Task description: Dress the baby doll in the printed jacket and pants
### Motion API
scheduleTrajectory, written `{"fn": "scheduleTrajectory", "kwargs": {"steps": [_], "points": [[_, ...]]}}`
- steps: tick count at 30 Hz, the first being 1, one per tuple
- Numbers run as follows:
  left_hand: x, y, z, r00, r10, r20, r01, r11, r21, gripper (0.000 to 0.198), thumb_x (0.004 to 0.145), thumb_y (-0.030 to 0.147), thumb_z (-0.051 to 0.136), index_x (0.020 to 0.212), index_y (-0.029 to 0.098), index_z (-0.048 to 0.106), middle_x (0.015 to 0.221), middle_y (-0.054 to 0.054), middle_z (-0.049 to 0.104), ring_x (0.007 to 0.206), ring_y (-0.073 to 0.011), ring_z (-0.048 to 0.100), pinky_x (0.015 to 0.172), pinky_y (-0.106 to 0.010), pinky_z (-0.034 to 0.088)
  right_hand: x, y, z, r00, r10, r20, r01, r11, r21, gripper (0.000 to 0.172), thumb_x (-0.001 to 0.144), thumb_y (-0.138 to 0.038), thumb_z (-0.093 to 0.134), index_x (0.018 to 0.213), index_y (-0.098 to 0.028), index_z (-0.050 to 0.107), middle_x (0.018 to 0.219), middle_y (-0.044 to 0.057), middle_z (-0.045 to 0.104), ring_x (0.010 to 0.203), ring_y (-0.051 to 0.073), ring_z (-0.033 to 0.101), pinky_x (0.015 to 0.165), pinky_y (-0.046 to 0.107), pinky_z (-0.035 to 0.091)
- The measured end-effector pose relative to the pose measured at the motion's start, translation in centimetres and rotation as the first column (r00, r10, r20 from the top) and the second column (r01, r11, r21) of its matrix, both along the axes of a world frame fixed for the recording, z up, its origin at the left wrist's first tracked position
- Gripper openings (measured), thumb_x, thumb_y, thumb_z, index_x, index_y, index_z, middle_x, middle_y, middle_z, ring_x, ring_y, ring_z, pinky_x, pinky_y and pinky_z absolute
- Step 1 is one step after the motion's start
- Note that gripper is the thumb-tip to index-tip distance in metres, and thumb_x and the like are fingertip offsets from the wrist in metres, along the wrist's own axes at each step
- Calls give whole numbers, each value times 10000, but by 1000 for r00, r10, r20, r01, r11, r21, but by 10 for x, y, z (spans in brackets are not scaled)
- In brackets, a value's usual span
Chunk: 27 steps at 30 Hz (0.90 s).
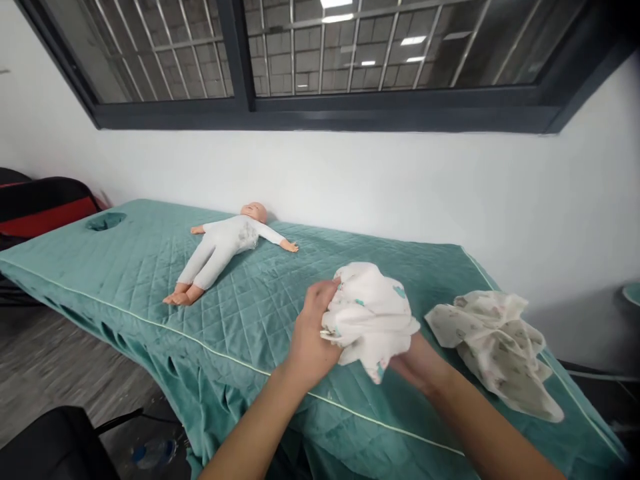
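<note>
A bunched white cloth with small green and pink prints (370,310) is held up over the green quilted bed cover (260,293). My left hand (316,327) grips the cloth's left side, its fingers curled into the fabric. From the lower right my right hand (413,360) holds the same cloth, with its fingers mostly hidden behind the folds. A baby doll in white clothing (220,243) lies on its back further left on the bed, arms spread. To the right rests a second crumpled cloth, cream with small prints (497,347).
A white wall and a dark-framed window (320,117) with bars stand behind the bed. Red and black chairs (47,207) are at the far left. At the lower left are a black object (55,447) and a plastic bottle (153,455) on the floor.
</note>
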<state>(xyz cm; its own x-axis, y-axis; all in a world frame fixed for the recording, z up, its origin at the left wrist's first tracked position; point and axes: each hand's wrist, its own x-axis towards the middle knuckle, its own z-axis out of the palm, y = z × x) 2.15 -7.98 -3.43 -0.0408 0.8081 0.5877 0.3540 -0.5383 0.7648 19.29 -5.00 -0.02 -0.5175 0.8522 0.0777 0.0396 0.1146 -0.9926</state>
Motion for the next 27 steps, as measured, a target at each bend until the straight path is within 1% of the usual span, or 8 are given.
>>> {"fn": "scheduleTrajectory", "kwargs": {"steps": [4,7,12,15,18,20,24,27], "points": [[-22,-8,-14,999,26,34,-24,999,-32,500,841,149,626,1330,246,593,1268,-92,651,1169,-227,642,1013,-374,526,-3,0,-12,979,199,-47,-203,969,-139,537,842,-548,708,1268,-224,680,1215,122,726,1217,311,628,1090,500,467],[-43,-13,-22,996,94,8,-94,994,-49,428,838,101,560,1235,224,662,1165,-77,702,1075,-203,677,955,-346,537,-8,2,-25,982,181,44,-175,978,-115,539,810,-510,751,1265,-230,679,1196,101,730,1188,314,633,1083,500,467],[-77,-23,-45,951,291,104,-271,947,-171,446,774,145,593,1209,195,672,1222,-92,718,1130,-253,678,1027,-403,527,-11,-12,-57,937,60,345,-82,995,49,309,876,-359,674,1150,-215,674,1172,70,707,1070,249,652,982,425,505],[-89,-29,-62,902,399,164,-349,899,-265,479,758,143,576,1227,180,667,1220,-103,729,1155,-266,677,1071,-430,519,-11,-31,-74,855,34,518,-168,962,215,168,846,-280,733,1002,-232,696,1097,34,698,1053,228,625,957,393,476],[-95,-32,-76,875,456,165,-393,866,-309,474,775,168,580,1240,179,668,1164,-102,750,1170,-267,676,1098,-432,508,-11,-45,-81,767,24,641,-303,895,328,251,795,-307,832,1007,-261,706,1136,8,677,1049,220,595,932,387,441],[-98,-30,-82,849,495,186,-423,847,-323,463,796,202,598,1255,187,661,1174,-96,747,1200,-264,663,1131,-437,478,-11,-48,-83,736,12,677,-351,862,367,275,777,-320,858,1000,-260,709,1132,3,670,1029,210,586,898,370,432],[-105,-24,-87,817,513,263,-407,837,-366,470,790,264,691,1253,189,661,1257,-97,719,1276,-269,622,1178,-453,428,-9,-50,-88,722,-1,692,-412,803,430,64,908,-324,737,928,-264,732,1011,-6,692,954,186,578,835,346,407],[-107,-24,-86,828,494,267,-384,845,-372,476,780,289,742,1239,188,669,1272,-98,716,1310,-271,598,1188,-447,420,-6,-54,-95,755,-19,655,-402,776,485,160,992,-302,617,897,-262,739,930,-3,706,891,173,581,808,347,389]]}}
